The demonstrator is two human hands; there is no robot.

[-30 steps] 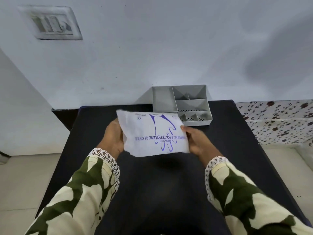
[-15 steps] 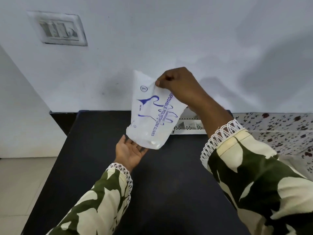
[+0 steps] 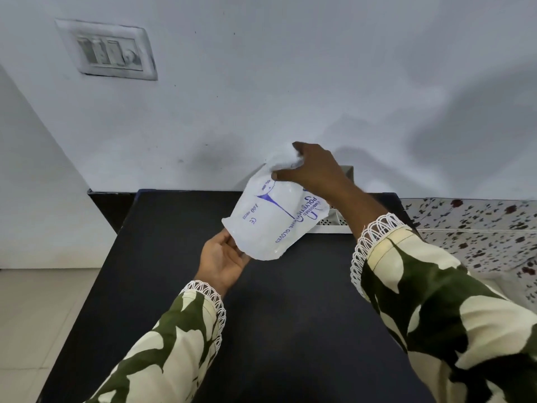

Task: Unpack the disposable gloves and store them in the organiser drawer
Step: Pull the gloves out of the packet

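Head | right hand (image 3: 315,173) grips glove packet (image 3: 270,225) top | left hand (image 3: 222,263) beneath

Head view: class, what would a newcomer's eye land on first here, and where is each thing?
The white glove packet with purple print, held up in mid-air over the black table, draws the eye first. The right hand grips its crumpled top while the left hand supports its lower corner from below. Behind it, a grey organiser peeks out at the table's far edge by the wall.
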